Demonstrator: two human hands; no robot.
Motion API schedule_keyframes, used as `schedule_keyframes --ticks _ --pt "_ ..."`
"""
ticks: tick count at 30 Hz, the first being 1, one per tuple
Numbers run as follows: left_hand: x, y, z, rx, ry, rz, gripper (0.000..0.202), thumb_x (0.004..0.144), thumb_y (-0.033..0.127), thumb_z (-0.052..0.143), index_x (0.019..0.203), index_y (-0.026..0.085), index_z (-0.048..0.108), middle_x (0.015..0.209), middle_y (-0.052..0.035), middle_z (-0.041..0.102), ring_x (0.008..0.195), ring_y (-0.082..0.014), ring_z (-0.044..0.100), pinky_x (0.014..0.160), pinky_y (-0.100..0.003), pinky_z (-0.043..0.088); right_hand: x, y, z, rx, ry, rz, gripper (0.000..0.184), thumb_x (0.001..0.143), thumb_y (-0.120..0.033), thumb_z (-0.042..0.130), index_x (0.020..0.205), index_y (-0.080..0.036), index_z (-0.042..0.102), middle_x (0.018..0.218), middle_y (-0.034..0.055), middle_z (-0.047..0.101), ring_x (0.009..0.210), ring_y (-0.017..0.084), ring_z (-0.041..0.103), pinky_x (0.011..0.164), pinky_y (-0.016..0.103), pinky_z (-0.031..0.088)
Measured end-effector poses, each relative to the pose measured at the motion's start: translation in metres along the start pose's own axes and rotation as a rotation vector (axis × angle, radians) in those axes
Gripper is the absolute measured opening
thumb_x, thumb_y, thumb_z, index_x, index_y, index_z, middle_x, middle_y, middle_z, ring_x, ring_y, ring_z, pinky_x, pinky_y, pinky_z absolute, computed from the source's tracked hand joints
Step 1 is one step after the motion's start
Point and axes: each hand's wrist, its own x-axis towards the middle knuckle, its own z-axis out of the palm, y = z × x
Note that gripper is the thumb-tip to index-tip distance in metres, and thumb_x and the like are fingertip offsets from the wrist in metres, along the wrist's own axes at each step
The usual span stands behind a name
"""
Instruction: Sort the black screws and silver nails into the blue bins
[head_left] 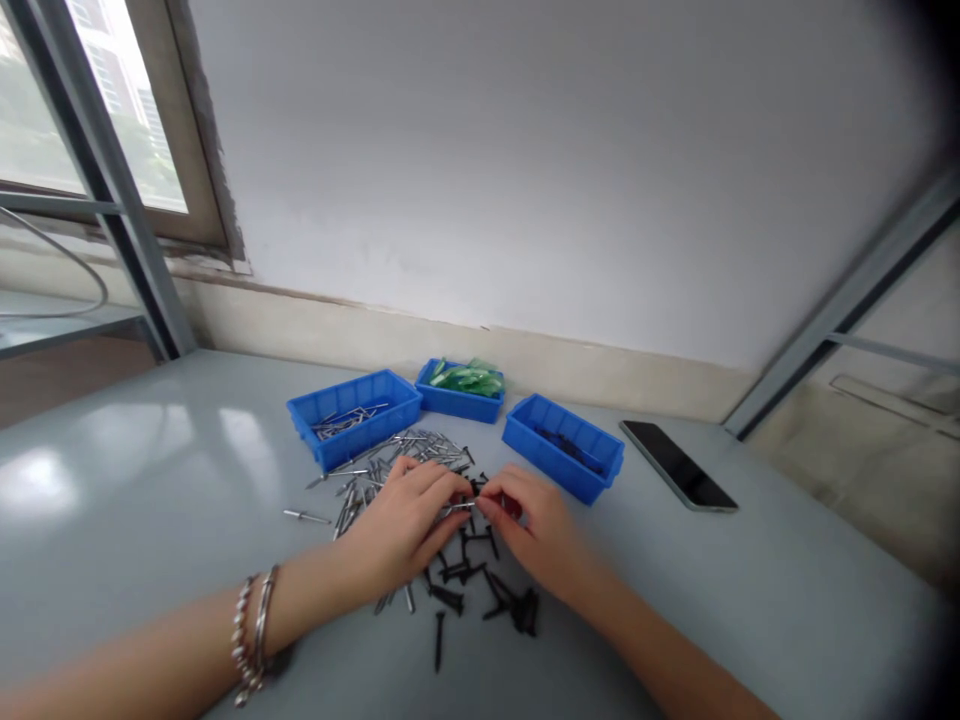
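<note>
Over the pile, my left hand (416,512) is closed, with a silver blind rivet (460,507) between its thumb and fingers. My right hand (536,515) is pinched at the far end of that same rivet, and its fingertips nearly meet those of the left. Loose silver rivets (431,445) lie around and behind my left hand, partly hidden by it. Black screws (461,571) are scattered below and between the hands, several of them bunched (525,610) near my right wrist. A single black screw (439,641) lies closest to me.
Behind the pile stand three blue bins: the left bin (311,408) holds silver rivets, the middle bin (459,402) green plastic pieces, the right bin (559,470) black screws. A phone (679,466) lies at right on the grey table (172,500). A wall borders the back.
</note>
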Motion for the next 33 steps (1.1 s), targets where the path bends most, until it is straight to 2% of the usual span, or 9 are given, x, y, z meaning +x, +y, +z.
schedule_keyframes --ticks 8,26,33 --pt "0.0007 -0.0016 -0.0014 0.016 0.026 -0.027 0.017 0.085 0.027 0.037 0.088 0.019 0.051 0.086 -0.0015 0.054 0.081 -0.0142 0.048 0.075 -0.03 0.026 0.0005 0.0027 0.0015 0.018 0.06 0.0 0.014 0.081 -0.024 0.045 0.073 -0.017 0.054 0.071 0.0007 0.054 0.067 0.011 0.049 0.061 0.023 0.038" --pt "-0.0001 -0.0004 0.0007 0.029 0.027 0.005 0.019 0.085 0.031 0.038 0.088 0.019 0.053 0.088 -0.0027 0.055 0.083 -0.0153 0.048 0.075 -0.031 0.027 -0.0026 0.0021 0.0049 0.054 0.029 -0.028 0.009 0.08 -0.02 0.046 0.078 -0.019 0.054 0.073 0.0002 0.054 0.069 0.011 0.05 0.063 0.023 0.039" --pt "0.0002 0.0009 0.0005 0.034 0.086 -0.01 0.016 0.083 0.029 0.041 0.088 0.019 0.053 0.088 -0.003 0.055 0.082 -0.0151 0.048 0.076 -0.031 0.028 -0.0004 0.001 0.0029 0.029 0.003 -0.017 0.012 0.081 -0.022 0.044 0.08 -0.019 0.055 0.075 0.0011 0.055 0.069 0.011 0.05 0.063 0.023 0.039"
